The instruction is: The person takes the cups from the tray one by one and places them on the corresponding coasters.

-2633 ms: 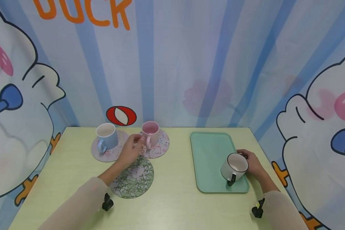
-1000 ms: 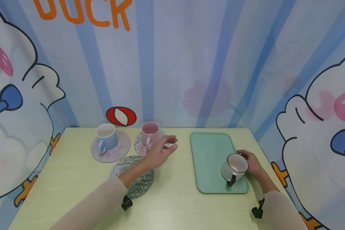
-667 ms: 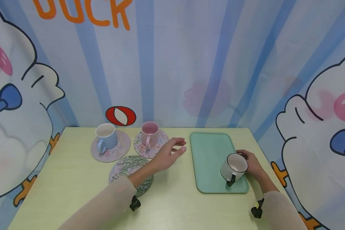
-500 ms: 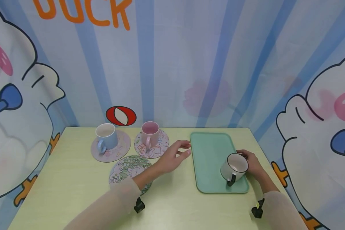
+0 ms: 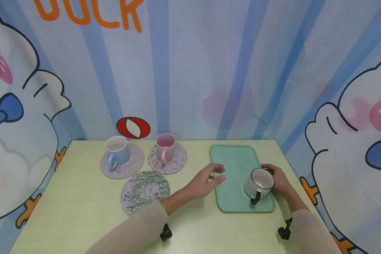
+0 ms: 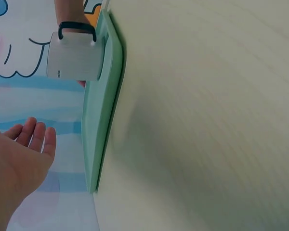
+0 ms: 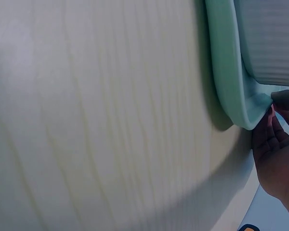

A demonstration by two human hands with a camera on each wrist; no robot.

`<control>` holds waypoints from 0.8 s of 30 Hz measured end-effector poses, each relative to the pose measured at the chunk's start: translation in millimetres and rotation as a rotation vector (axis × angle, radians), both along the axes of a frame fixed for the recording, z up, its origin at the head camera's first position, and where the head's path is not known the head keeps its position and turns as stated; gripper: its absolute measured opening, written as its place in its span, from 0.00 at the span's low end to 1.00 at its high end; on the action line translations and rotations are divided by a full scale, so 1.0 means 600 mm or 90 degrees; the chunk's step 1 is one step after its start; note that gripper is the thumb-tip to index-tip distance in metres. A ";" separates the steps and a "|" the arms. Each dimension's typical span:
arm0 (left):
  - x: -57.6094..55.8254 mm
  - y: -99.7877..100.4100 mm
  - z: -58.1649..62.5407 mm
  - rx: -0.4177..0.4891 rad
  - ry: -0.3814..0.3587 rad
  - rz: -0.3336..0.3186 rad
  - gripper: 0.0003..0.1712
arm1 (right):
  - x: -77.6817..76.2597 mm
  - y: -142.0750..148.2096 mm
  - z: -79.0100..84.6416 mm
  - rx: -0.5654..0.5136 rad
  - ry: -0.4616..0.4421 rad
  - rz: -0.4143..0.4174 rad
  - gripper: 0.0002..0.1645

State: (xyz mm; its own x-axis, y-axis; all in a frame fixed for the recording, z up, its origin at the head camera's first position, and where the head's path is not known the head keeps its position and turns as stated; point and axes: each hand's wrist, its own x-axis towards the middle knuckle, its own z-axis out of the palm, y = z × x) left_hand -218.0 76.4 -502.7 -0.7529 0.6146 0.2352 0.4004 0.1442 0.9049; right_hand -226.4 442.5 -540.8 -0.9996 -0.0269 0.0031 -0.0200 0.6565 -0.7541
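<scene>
A white mug [image 5: 254, 186] with a dark rim and black handle stands on the front right of a green tray [image 5: 233, 160]. My right hand [image 5: 280, 181] pinches the tray's right rim beside the mug; in the right wrist view its thumb [image 7: 284, 97] lies over the edge with the fingers outside. Fingers slightly bent, my left hand [image 5: 204, 183] hovers over the tray's left edge and holds nothing. The left wrist view shows that hand [image 6: 19, 159] apart from the tray [image 6: 106, 106].
A blue mug [image 5: 121, 155] stands on a pink round coaster [image 5: 136, 158] at the back left. Beside it, a pink mug [image 5: 169, 153] sits on a flowered coaster [image 5: 179, 160]. A green patterned coaster [image 5: 146, 187] lies in front. Behind the table [image 5: 66, 197] hangs a striped cloth [image 5: 190, 70].
My left hand has let go of the pink mug, which stays on its coaster, and has moved right to the tray's left edge. The right hand, white mug and tray have stayed put.
</scene>
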 end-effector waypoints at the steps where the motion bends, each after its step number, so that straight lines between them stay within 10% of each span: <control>1: 0.003 0.004 -0.001 -0.001 -0.001 -0.008 0.28 | 0.000 0.000 0.001 0.000 0.001 -0.001 0.31; 24: 0.054 0.087 -0.022 -0.021 -0.052 -0.167 0.26 | -0.001 0.004 -0.008 -0.010 0.020 0.005 0.30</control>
State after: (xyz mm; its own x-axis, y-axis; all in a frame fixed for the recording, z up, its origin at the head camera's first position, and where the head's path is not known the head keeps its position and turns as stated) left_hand -185.4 128.6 -515.7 -0.5831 0.7972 0.1567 0.3533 0.0752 0.9325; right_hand -227.0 444.7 -545.3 -0.9988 -0.0347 0.0356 -0.0495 0.6448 -0.7627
